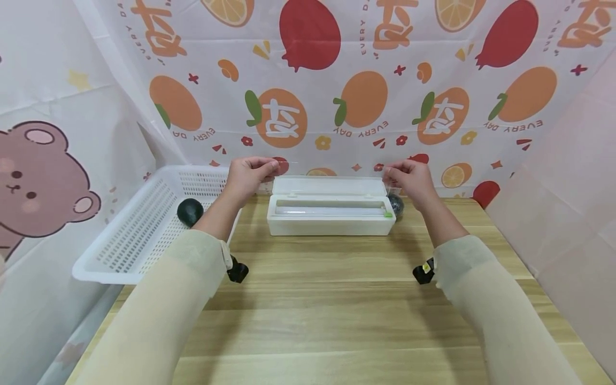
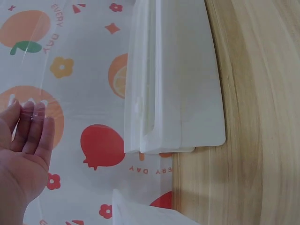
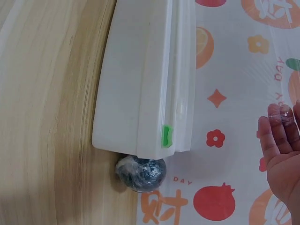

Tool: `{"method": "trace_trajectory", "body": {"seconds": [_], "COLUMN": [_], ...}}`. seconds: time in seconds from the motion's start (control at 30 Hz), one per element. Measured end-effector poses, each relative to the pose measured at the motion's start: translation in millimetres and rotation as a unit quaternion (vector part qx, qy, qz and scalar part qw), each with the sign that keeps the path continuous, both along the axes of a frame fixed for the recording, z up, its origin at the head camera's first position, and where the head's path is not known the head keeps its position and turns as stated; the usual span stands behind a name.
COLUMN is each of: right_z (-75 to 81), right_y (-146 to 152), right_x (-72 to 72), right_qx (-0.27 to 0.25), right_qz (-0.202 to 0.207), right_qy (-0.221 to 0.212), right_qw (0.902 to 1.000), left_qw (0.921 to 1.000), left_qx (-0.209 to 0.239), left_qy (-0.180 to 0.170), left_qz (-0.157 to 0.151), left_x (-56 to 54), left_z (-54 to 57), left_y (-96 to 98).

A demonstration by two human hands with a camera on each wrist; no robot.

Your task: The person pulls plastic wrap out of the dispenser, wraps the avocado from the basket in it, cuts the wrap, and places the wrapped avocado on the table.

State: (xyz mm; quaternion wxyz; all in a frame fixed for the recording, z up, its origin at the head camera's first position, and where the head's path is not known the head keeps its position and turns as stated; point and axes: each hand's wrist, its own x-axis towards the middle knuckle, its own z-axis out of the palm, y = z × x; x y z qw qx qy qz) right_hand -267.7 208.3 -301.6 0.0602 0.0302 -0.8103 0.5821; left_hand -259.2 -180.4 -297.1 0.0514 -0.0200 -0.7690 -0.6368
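While your left grip and right grip each pinch clear plastic film above the long white plastic box, a dark, round, film-wrapped object sits by its right end.

Head view forward and down, closer wrist views from either side, white box in all

reads "every day" in caps, several x, on thin white hanging sheet w/ orange & red fruit print, mostly sideways or upside-dn in head view. also bears chinese char "财", in lg orange strokes & in white on round orange fruit motifs, clearest in rt wrist view.
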Motion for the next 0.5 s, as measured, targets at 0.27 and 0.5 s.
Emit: {"method": "trace_trajectory", "body": {"seconds": [0.27,0.5], "right_z": [1.1,4.9], "right_y": [-3.8,-4.2], "right_x": [-0.6,-2.7], "right_qx": [-0.007,-0.020], "right_qz": [-0.008,0.009], "right_qy": [0.003,0.001], "right_qw": [0.9999,0.9998], "left_qw": [0.9996,0.9997], "left_qx": [0.028,0.023], "left_qy": [0.009,0.009], "left_qz": [-0.002,0.006], "left_x": [-2.2,-3.8], "left_z": [6.2,15.4], "left_y": [2.8,4.8]}}
